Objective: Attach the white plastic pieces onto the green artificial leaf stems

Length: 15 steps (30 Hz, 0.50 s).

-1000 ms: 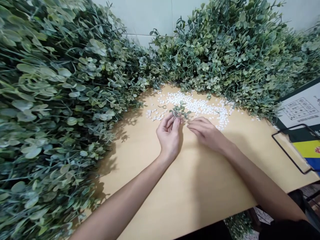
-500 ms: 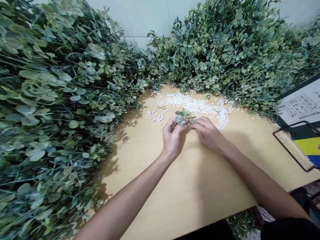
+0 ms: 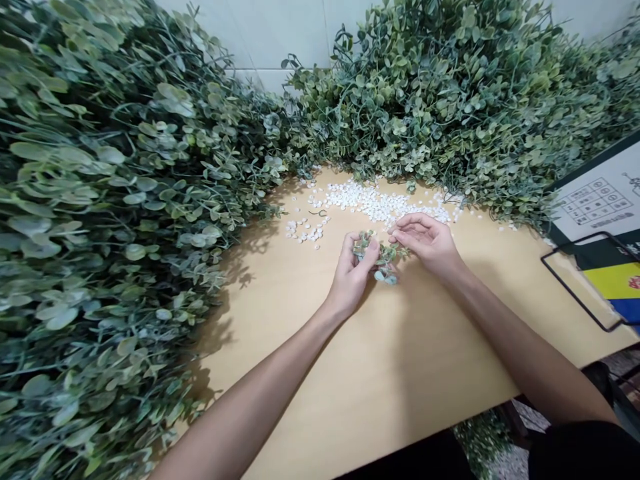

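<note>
A sprig of green leaves [image 3: 387,257], which looks artificial, is gripped between the thumb and fingers of my left hand [image 3: 353,267]. Its leaves hang out to the right, over the table. Close by on the right, my right hand [image 3: 430,243] has its thumb and fingertips pinched together just above the sprig's upper end. Whatever sits in that pinch is too small to make out. Beyond both hands, small white ring-like pieces [image 3: 370,202] lie scattered in a heap on the wooden table [image 3: 320,360].
Dense leafy greenery rises along the left [image 3: 115,220] and the back. At the right stands a box with a printed label [image 3: 595,200], with a black wire frame [image 3: 573,313] before it. The table's front edge runs near my body; more greenery [image 3: 483,440] lies below.
My right hand has moved slightly right, its fingers now pinched and raised off the sprig. The sprig has turned in my left hand, its leaves now lower and to the right.
</note>
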### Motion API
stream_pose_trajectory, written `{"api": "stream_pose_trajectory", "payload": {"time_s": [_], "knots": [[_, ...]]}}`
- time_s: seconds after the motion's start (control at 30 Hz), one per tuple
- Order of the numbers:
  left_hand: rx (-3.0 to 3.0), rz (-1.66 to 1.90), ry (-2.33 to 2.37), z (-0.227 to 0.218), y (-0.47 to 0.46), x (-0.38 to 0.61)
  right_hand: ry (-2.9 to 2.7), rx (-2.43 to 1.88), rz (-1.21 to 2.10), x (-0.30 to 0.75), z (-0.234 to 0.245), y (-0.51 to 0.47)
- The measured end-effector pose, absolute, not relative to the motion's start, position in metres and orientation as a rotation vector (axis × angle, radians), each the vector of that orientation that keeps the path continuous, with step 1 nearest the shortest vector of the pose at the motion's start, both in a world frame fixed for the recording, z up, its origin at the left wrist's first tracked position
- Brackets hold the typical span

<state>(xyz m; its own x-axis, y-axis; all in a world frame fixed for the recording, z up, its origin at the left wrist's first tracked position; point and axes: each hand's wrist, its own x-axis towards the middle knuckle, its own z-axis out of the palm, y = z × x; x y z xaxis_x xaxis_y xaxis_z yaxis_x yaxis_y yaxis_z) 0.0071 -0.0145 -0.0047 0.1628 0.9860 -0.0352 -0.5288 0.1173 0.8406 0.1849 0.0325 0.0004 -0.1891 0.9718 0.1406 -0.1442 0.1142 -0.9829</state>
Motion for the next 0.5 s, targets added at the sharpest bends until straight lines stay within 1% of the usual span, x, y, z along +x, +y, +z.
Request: {"api": "stream_pose_trajectory", "payload": {"time_s": [0.1, 0.27, 0.5], "knots": [[0.820, 1.250, 0.744, -0.0078, -0.0136, 0.0079, -1.229, -0.897, 1.415, 0.1854, 0.0027, 0.0321], [0.835, 1.326, 0.780, -0.0073, -0.0126, 0.0089, -1.143, -0.844, 1.545, 0.1878, 0.0061, 0.0319], [0.974, 1.324, 0.918, -0.0142, -0.0096, 0.0045, -1.128, -0.844, 1.602, 0.1879, 0.0058, 0.0312]]}}
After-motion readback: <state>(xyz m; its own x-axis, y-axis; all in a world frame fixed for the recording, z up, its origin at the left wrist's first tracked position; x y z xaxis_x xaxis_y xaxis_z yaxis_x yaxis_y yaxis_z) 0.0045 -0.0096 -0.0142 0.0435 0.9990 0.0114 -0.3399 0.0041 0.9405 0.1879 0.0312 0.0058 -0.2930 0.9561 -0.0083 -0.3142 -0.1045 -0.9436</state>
